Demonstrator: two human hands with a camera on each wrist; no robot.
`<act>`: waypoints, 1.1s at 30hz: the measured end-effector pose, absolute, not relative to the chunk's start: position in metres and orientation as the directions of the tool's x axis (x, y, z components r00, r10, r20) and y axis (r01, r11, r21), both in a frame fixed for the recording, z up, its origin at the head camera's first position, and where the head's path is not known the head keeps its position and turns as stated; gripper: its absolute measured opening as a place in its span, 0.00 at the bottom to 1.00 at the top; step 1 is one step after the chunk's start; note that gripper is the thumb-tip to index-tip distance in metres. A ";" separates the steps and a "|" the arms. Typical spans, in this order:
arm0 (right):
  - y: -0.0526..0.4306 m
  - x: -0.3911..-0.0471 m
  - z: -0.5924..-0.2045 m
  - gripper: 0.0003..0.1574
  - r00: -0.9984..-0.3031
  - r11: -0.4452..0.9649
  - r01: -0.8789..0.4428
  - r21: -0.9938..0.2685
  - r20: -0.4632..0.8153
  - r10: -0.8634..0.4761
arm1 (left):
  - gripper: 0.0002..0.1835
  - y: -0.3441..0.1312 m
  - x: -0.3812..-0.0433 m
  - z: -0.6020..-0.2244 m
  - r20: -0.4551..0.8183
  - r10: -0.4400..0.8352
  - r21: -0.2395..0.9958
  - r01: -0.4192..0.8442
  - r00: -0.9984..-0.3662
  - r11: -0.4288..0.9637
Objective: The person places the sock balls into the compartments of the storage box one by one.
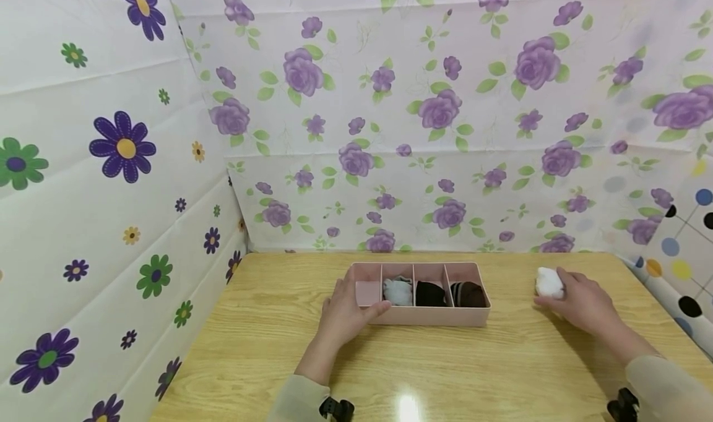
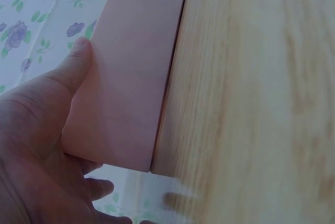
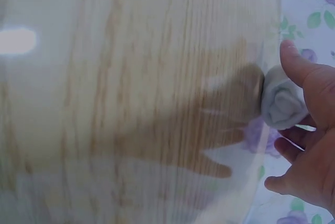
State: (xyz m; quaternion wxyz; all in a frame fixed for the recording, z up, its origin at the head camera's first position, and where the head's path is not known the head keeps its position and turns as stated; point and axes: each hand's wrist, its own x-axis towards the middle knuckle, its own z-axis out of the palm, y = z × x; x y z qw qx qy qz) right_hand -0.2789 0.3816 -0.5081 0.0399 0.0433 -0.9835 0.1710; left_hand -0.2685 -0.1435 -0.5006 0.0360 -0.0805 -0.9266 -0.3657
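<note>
A pink organizer box [image 1: 429, 316] with a row of compartments stands on the table. Its leftmost compartment is bare; the others hold a grey rolled sock [image 1: 398, 292], a black one [image 1: 430, 294] and a brown one with stripes [image 1: 468, 294]. My left hand [image 1: 341, 314] grips the box's left end, thumb along the front and fingers round the side; the box's front wall [image 2: 123, 77] fills much of the left wrist view. Off to the right, my right hand [image 1: 585, 301] holds a white rolled sock [image 3: 282, 98] between thumb and fingers, low over the tabletop.
The wood-grain table [image 1: 267, 348] ends at the back against a white sheet [image 1: 401, 180] printed with purple roses. Another flowered sheet [image 1: 106, 224] hangs along the left side. A dotted covering [image 1: 682, 249] borders the table at the right.
</note>
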 end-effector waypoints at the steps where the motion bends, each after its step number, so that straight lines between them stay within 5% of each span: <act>1: 0.381 -0.278 -0.507 0.71 -0.993 0.939 -0.099 -0.329 0.089 -0.073 | 0.68 -0.143 -0.269 -0.500 0.126 0.123 0.672 0.176 -0.984 0.719; 33: 0.372 -0.279 -0.501 0.61 -0.987 0.930 -0.107 -0.351 0.149 -0.057 | 0.68 -0.144 -0.268 -0.500 0.131 0.128 0.671 0.183 -0.983 0.718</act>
